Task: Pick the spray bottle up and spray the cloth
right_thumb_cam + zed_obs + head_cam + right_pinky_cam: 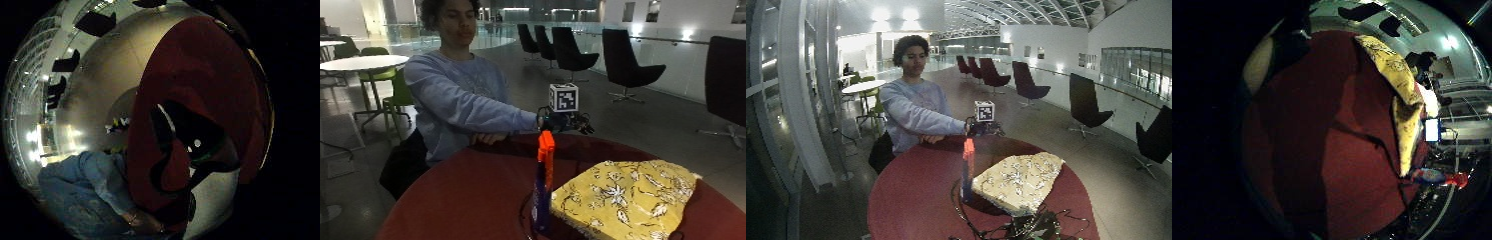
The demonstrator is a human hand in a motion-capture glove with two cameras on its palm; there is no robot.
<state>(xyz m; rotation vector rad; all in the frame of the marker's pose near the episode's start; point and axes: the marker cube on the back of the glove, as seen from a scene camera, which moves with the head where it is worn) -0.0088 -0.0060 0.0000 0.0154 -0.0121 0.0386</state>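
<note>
A blue spray bottle (543, 192) with an orange head (546, 147) stands upright on the round red table (466, 195), near the camera. Right beside it lies a folded yellow flowered cloth (626, 197). My gloved right hand (567, 123) hovers above the far side of the table, well behind the bottle, with its fingers loosely spread and nothing in them. In the little finger side palm view the cloth (1394, 75) drapes over the table edge and the bottle (1432, 176) shows small beyond it. The wide view shows the bottle (966, 172), cloth (1019, 181) and hand (983, 128) alike.
The person's bare left hand (490, 138) rests on the table's far edge. Cables (1012, 230) lie tangled at the near edge of the table. Black chairs (623, 62) stand on the floor behind.
</note>
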